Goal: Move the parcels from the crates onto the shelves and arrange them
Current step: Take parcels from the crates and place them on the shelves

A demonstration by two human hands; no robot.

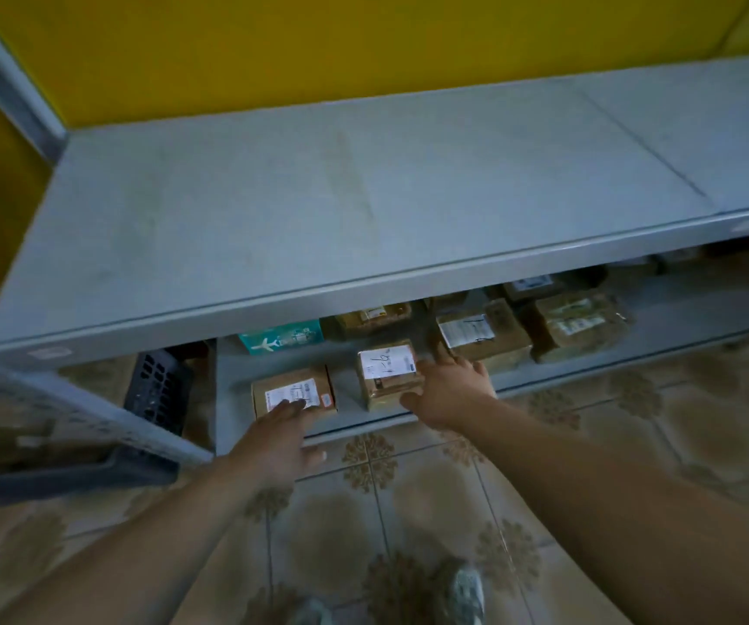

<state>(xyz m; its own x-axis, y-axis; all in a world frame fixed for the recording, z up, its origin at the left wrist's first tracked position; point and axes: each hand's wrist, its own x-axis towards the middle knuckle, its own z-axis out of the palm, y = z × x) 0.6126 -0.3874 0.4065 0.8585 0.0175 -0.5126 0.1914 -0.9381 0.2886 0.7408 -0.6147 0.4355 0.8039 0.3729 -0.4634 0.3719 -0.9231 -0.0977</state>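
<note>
Head view, lower centre: left hand (pixel 273 437) flat, fingers straight, on labelled cardboard parcel (pixel 291 390) at front of lower shelf (pixel 237 399); right hand (pixel 447 390), fingers spread, against taped parcel (pixel 386 372) beside it. Best slide both squarely, labels up, closing gap.

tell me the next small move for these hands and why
Probably push the two front boxes back and together. The left hand lies flat on the left box, and the right hand is against the right box. Both sit near the lower shelf's front edge with a gap between them, ahead of the teal box.
</note>
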